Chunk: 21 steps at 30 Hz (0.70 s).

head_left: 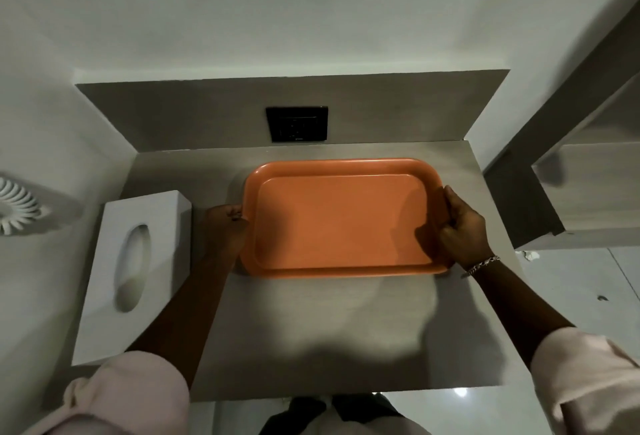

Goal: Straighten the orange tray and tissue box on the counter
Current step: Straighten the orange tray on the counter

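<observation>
On the counter, the orange tray sits centred, left hand and right hand gripping its short rims. Best square it gently to the back wall (both hands turning together). Tissue box at nine o'clock lies askew, close beside the left forearm.

Tray – smooth orange plastic, soft satin sheen. Tissue box – matt white, plain smooth faces. Counter looks like pale grey wood-grain laminate, low gloss. Bracelet shiny metal links. Sleeves soft pink cloth. Floor glossy tile.
</observation>
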Tool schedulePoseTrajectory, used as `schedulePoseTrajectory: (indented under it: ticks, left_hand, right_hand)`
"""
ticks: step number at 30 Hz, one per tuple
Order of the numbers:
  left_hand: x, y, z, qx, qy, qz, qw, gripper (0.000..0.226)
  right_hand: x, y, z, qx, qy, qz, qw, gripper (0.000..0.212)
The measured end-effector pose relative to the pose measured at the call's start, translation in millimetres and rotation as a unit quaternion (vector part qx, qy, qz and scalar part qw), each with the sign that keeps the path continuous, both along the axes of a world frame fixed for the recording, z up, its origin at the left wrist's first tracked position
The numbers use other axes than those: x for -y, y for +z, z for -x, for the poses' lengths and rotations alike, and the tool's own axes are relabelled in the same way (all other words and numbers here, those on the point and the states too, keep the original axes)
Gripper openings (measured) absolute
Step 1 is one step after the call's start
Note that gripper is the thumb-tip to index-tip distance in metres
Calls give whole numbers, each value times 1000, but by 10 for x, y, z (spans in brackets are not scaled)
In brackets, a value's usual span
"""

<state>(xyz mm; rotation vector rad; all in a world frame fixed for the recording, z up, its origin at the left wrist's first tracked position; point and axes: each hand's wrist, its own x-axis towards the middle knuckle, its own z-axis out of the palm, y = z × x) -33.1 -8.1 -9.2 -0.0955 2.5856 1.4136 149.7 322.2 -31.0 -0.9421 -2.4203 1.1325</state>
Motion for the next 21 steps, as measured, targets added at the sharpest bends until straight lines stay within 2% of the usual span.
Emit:
schedulePoseTrajectory:
  ticks: [9, 12, 15, 17, 21]
  left_hand:
    - [44, -14, -63, 8, -12, 20, 1000, 20]
    - [4, 64, -231, -61, -35, 84, 994, 19]
    - [-75, -2, -682, -202, -105, 175, 958, 39]
    - [-112, -152, -1048, -280, -179, 212, 919, 56]
    - [-108, -424, -1475, -287, -275, 264, 879, 71]
  right_hand:
    - [-32, -93, 23, 15, -3, 23, 1000, 63]
    - [125, 24, -5, -14, 11, -41, 999, 53]
    - [545, 72, -161, -54, 94, -150, 983, 60]
    - [913, -16, -321, -24, 168, -201, 965, 67]
    - [1408, -302, -582, 87, 209, -259, 939, 77]
